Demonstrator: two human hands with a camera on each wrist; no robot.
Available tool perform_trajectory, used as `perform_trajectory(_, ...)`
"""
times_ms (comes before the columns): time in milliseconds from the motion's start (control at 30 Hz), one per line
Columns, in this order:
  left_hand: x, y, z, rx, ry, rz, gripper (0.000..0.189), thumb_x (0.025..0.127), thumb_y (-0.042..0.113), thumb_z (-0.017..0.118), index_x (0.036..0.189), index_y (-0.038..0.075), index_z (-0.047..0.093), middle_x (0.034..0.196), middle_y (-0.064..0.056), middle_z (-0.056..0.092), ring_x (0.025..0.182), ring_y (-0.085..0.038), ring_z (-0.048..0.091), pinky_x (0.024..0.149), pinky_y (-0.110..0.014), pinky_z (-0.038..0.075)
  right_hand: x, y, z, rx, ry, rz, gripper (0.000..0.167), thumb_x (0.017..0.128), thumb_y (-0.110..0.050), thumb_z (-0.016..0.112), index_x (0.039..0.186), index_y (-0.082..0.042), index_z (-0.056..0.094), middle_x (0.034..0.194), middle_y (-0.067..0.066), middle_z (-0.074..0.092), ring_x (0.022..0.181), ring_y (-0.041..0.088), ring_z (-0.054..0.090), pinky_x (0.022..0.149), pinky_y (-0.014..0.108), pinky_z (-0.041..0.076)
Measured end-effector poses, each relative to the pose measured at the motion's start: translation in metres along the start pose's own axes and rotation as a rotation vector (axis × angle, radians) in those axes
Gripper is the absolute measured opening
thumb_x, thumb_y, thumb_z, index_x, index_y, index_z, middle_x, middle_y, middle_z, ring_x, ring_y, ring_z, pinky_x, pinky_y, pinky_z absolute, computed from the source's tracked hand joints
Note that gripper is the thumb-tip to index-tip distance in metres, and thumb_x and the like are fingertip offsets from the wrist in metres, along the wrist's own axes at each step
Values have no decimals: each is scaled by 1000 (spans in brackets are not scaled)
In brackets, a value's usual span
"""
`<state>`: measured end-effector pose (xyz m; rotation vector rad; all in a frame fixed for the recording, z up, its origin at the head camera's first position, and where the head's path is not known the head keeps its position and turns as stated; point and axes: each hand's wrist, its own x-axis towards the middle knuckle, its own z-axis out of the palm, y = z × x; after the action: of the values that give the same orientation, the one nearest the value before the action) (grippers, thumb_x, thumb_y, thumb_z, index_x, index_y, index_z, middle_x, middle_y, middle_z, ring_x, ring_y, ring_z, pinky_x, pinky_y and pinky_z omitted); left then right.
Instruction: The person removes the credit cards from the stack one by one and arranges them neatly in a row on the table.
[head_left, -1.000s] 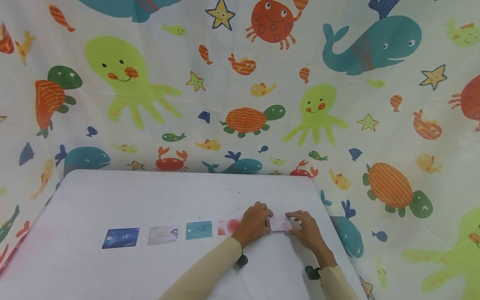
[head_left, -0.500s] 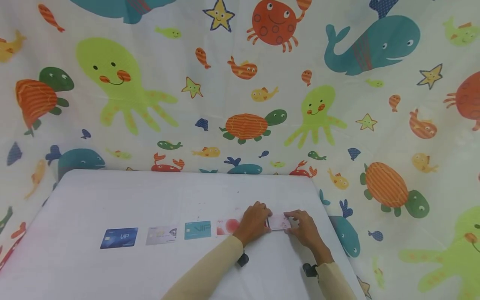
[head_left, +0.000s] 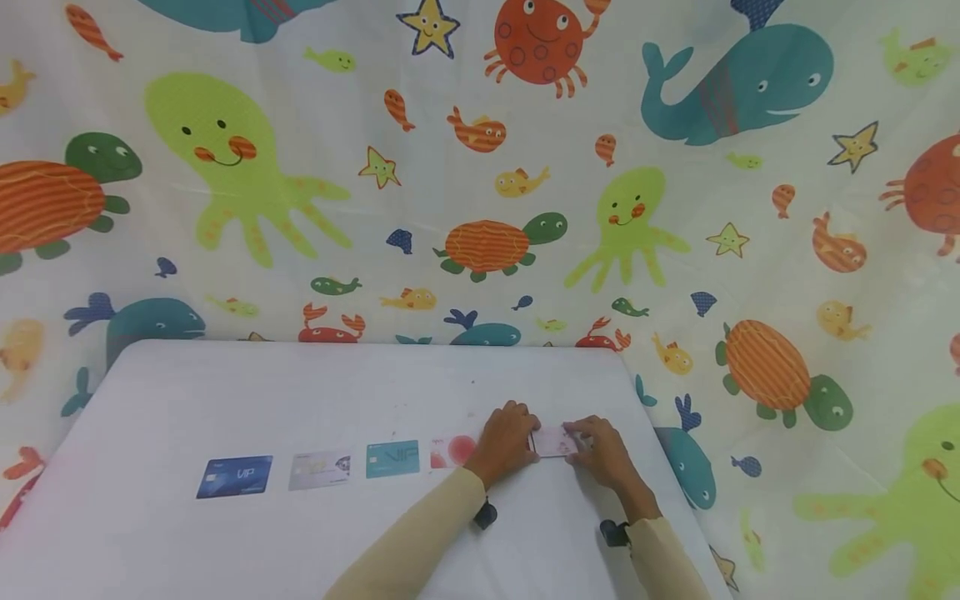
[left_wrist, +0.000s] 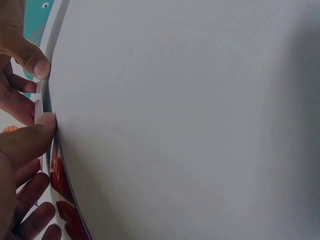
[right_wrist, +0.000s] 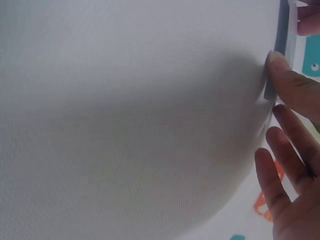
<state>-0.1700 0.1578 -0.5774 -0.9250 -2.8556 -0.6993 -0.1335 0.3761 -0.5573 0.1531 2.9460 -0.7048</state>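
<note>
A pale pink card with a flower-like print lies flat near the right end of the white table, between both hands. My left hand grips its left end, thumb at the near edge and fingers at the far edge. At the other end, my right hand pinches it the same way. In the right wrist view, the right thumb presses a thin grey edge; whether this is one card or a stack, I cannot tell. A pink card with red circles sits left of the left hand, partly covered by it.
Farther left along the same row lie a teal VIP card, a silver-grey card and a dark blue VIP card, with gaps between them. The white table ends at a sea-animal curtain behind it.
The head view has shifted slightly. Both hands keep their hold on the pale pink card, and the row of cards stays as it was.
</note>
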Motion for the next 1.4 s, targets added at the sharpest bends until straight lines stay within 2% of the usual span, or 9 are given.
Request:
perform_trajectory(333,1,-1,-2,17,-17,-7,48,84,42,91,125,19,79,113,1,74,101,-16,60,88,-26,53,5,-2,1,21,-24,12,50,86,-9,89,132,-23,75,132,5,69,114,26,66,108,52,57)
perform_trajectory(567,2,-8,-2,40,-7,18,56,83,48,90,130,21,76,117,2,74,105,-16,61,89,-28,53,8,-4,-2,19,-26,18,49,86,-12,90,131,-23,76,129,6,70,116,27,66,106,54,57)
perform_trajectory(667,1,-11,-6,51,13,25,61,84,52,88,135,21,73,122,1,73,110,-17,62,94,-30,55,8,-5,-2,8,-10,5,52,86,-17,90,135,-21,74,130,8,70,118,29,65,106,55,57)
perform_trajectory(767,-1,-14,-16,37,18,16,69,86,55,85,143,21,67,135,-2,70,124,-21,60,104,-37,54,8,-7,0,-18,40,-32,56,88,-25,89,141,-18,70,135,10,69,125,31,61,111,56,54)
perform_trajectory(900,-7,-21,-33,20,22,1,81,88,60,80,154,21,56,158,-8,57,147,-30,50,118,-50,48,7,-18,3,-58,134,-98,66,91,-33,86,149,-16,62,147,15,63,136,37,53,115,62,48)
perform_trajectory(1067,-20,-37,-50,96,63,-2,96,86,71,74,163,22,45,175,-12,32,161,-39,31,125,-60,38,6,-41,5,-73,200,-149,85,89,-41,86,160,-17,47,164,20,46,146,44,40,117,71,41)
perform_trajectory(1233,-34,-51,-58,181,121,-22,109,81,79,72,168,25,34,180,-13,11,165,-45,14,124,-73,28,6,-63,8,-149,206,-177,99,87,-51,84,167,-22,33,174,21,29,158,51,26,124,78,22)
perform_trajectory(1333,-42,-61,-60,211,147,-37,114,79,83,70,170,28,28,181,-11,3,166,-46,6,121,-81,22,7,-75,11,-179,218,-187,105,84,-57,83,169,-24,30,175,21,25,159,55,21,121,83,18)
perform_trajectory(1400,-48,-67,-62,234,163,-45,116,78,85,68,170,29,26,181,-10,2,165,-48,7,118,-85,22,7,-83,13,-194,211,-187,107,84,-61,80,170,-26,26,177,20,19,160,57,16,118,86,16)
